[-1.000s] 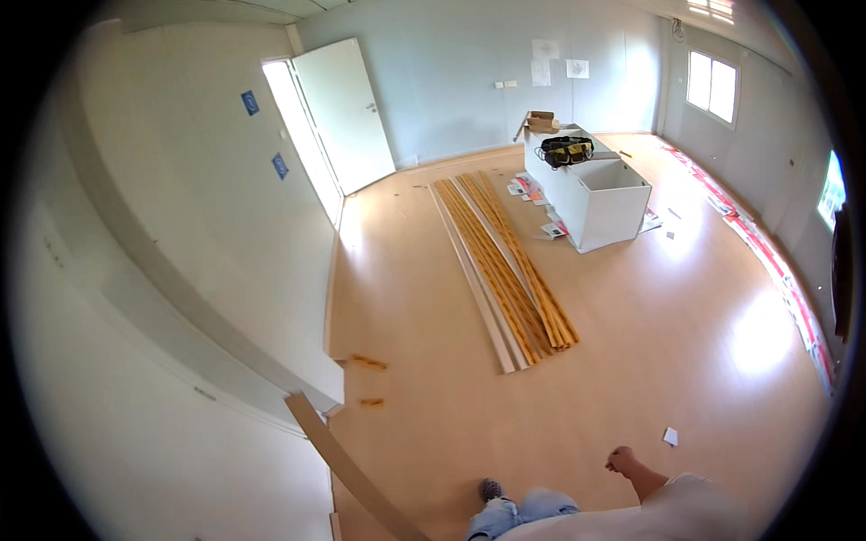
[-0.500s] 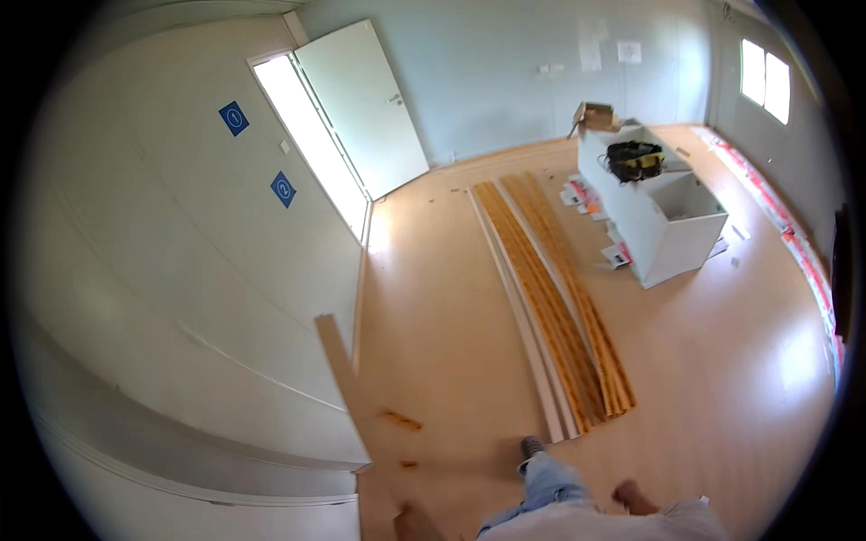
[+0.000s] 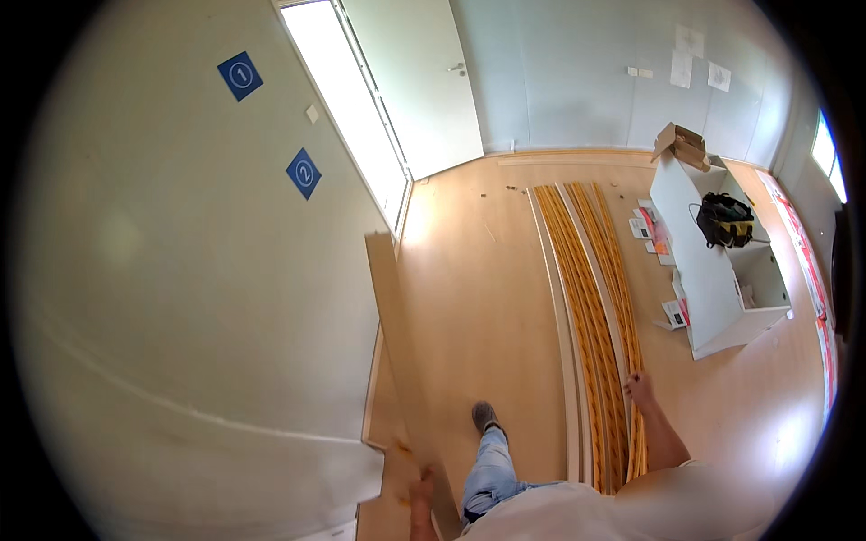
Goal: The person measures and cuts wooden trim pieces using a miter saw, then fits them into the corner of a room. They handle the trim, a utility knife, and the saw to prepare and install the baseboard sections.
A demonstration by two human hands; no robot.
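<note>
My left hand [image 3: 422, 492], low in the picture, is closed round a long, flat beige board [image 3: 397, 334]. The board slants from beside my legs up along the left wall, its far end off the floor near the doorway. To the right, my right hand [image 3: 639, 389] is raised above the floor with its fingers curled in. Whether anything is inside them cannot be made out. Beneath and beyond that hand lie bundles of long yellow-brown strips [image 3: 577, 298] with pale strips [image 3: 552, 261] alongside.
At the right stands a white open cabinet [image 3: 695, 270], a black and yellow bag [image 3: 724, 219] and a cardboard box [image 3: 681, 147] on it. Papers and small packages [image 3: 651, 227] lie beside it. A door [image 3: 415, 81] stands ajar at the far left. My shoe [image 3: 484, 415] is on the floor.
The view has shifted, and the strips and cabinet now sit farther right. The board in my left hand reaches higher in the picture. My right hand has swung forward and up over the strips.
</note>
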